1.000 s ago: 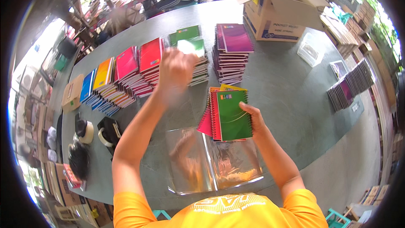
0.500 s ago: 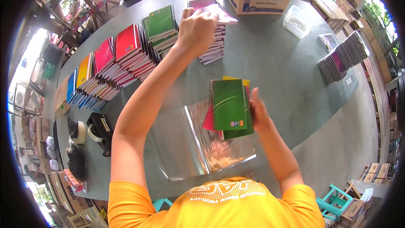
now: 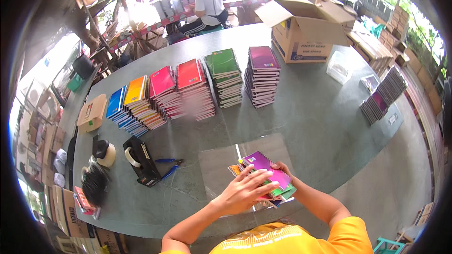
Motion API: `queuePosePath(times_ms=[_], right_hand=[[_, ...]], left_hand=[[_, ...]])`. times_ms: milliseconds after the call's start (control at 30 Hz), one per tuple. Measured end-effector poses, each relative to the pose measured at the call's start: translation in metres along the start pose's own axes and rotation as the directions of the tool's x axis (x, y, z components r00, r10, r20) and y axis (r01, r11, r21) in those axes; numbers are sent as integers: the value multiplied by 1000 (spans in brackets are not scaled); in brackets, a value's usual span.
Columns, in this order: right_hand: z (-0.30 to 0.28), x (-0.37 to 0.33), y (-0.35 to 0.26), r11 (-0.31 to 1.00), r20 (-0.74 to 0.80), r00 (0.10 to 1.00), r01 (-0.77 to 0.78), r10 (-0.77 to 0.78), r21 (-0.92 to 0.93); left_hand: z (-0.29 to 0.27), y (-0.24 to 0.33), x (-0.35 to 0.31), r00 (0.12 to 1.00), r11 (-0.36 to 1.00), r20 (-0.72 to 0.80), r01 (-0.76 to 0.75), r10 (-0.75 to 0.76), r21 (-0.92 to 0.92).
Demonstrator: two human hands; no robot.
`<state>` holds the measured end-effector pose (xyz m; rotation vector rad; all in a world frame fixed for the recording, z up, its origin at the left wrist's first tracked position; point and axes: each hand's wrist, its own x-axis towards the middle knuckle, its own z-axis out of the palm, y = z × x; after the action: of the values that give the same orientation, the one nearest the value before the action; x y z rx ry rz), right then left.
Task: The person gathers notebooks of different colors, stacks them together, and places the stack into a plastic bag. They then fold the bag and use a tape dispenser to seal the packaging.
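A loose stack of spiral notebooks is held low over a clear plastic sheet near the table's front edge. On top lies a purple notebook; green, orange and other coloured covers stick out unevenly beneath it. My right hand grips the stack's right edge. My left hand lies across the top from the left, fingers stretched out and apart over the purple cover; its thumb is hard to make out. Farther off stand tall notebook piles: blue, yellow-orange, pink, red, green and purple.
A black tape dispenser and blue-handled pliers lie to the left. An open carton and a clear plastic box stand at the back right, with dark notebook stacks at the right edge. Across the table sits a person.
My left hand has come back from the far purple pile to the held stack, where a purple notebook now lies above the green one. The view has shifted, showing more of the far side.
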<state>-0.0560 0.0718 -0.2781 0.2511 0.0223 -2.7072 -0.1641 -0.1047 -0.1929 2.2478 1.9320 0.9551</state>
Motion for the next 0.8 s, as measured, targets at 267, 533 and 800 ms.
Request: queuePosePath(times_ms=[267, 533, 800], right_hand=[[49, 10, 2, 603, -297, 800, 99, -521, -792], [-23, 20, 57, -78, 200, 659, 210, -725, -975], [-2, 20, 42, -170, 406, 518, 444, -753, -880]], left_hand=[[4, -19, -24, 910, 898, -271, 190, -313, -398], [69, -40, -60, 687, 406, -112, 282, -718, -869], [66, -34, -78, 791, 724, -122, 470, -599, -504]])
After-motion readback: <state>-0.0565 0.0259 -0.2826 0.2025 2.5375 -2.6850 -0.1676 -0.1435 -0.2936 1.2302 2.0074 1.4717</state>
